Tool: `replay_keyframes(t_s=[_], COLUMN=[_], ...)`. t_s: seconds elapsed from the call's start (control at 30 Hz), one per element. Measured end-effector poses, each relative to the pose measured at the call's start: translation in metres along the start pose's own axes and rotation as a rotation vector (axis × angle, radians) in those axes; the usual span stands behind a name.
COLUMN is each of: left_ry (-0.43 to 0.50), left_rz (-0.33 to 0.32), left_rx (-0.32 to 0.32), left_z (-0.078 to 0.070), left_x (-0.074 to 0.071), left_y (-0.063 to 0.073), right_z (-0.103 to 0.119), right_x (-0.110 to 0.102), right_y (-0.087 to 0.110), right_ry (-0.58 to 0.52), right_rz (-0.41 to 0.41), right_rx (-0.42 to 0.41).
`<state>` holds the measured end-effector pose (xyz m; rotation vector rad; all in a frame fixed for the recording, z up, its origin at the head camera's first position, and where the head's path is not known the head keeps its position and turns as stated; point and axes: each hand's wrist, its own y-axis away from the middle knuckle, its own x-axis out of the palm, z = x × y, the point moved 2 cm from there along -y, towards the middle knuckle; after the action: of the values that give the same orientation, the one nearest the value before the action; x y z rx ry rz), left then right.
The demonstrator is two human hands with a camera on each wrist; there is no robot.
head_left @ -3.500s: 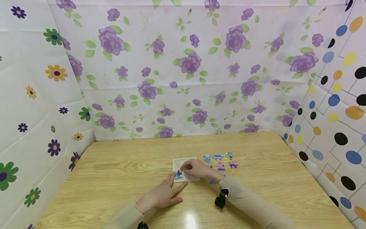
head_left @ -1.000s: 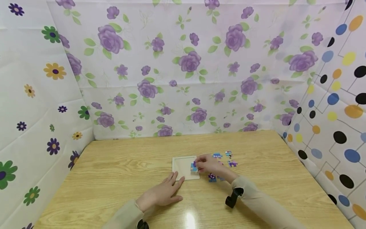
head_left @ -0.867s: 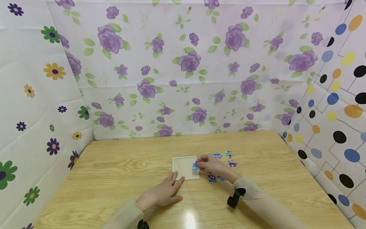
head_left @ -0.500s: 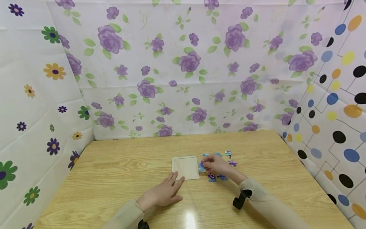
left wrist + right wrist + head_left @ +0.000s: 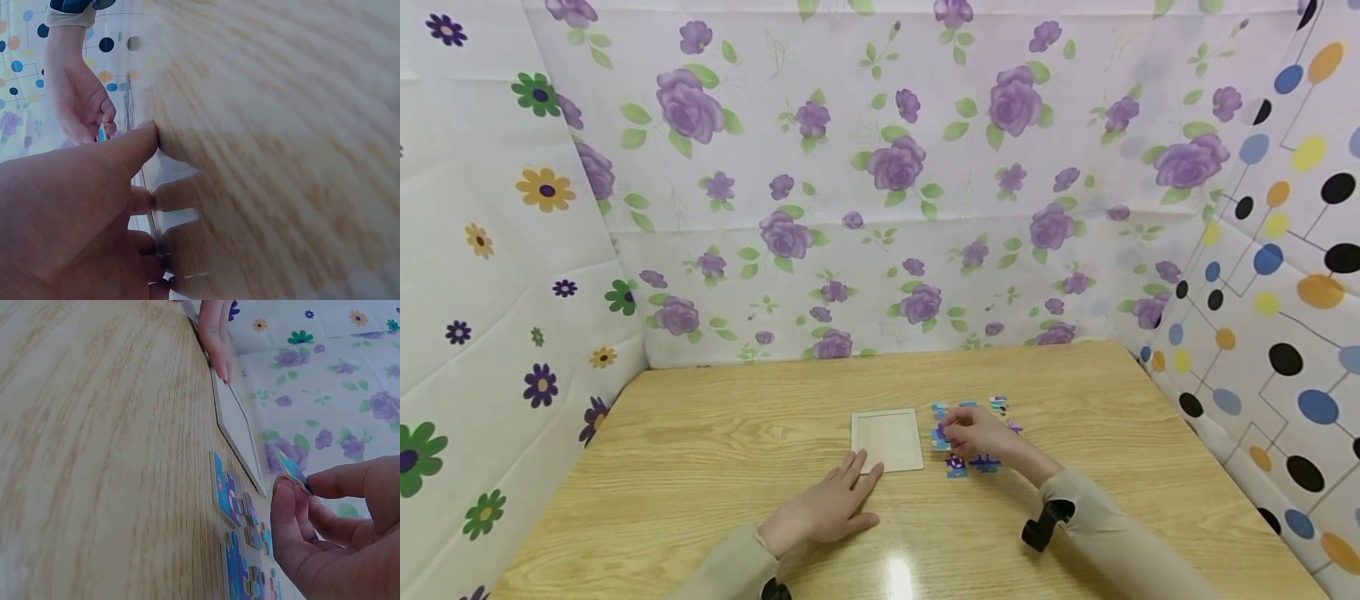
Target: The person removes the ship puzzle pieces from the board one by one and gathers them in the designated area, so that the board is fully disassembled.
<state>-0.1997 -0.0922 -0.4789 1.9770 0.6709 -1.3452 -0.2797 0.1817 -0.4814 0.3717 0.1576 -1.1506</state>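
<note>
My right hand [image 5: 983, 435] pinches a blue and purple jigsaw piece [image 5: 291, 470] between thumb and fingertips. In the right wrist view the piece is tilted and raised above the table. From the head view it overlaps the left side of the group of loose pieces, just right of the square wooden puzzle frame [image 5: 887, 442]. Bare pale wood shows inside that frame. My left hand [image 5: 823, 510] lies with straight fingers, its fingertips at the frame's near left corner. The right hand hides part of the loose pieces behind it.
Several loose jigsaw pieces lie right of the frame: a purple and blue one [image 5: 956, 467] in front, another [image 5: 987, 462] beside it, a striped one [image 5: 998, 405] at the back. The wooden table [image 5: 737, 433] ends at a flowered cloth backdrop [image 5: 850, 283].
Earlier the piece lay in the frame's near left area under my right hand. That hand has carried it rightward, out over the loose pieces. My left hand has stayed nearly still.
</note>
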Motion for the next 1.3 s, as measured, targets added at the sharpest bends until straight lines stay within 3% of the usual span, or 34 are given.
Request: replay_keyframes(t_s=[0.3,0.7,1.3], left_ry=[0.005,0.009,0.016], left_rz=[-0.004,-0.013,-0.016], left_rx=[0.005,0.001,0.008], left_z=[0.000,0.001,0.002], left_x=[0.001,0.003,0.005], left_y=[0.000,0.001,0.001], right_z=[-0.004,-0.010,-0.028], right_x=[-0.005,-0.017,-0.050], right_y=[0.003,0.010,0.018], right_ry=[-0.007,0.040,0.011], right_rz=[0.030,0.007,-0.023], right_rx=[-0.014,-0.012,-0.020])
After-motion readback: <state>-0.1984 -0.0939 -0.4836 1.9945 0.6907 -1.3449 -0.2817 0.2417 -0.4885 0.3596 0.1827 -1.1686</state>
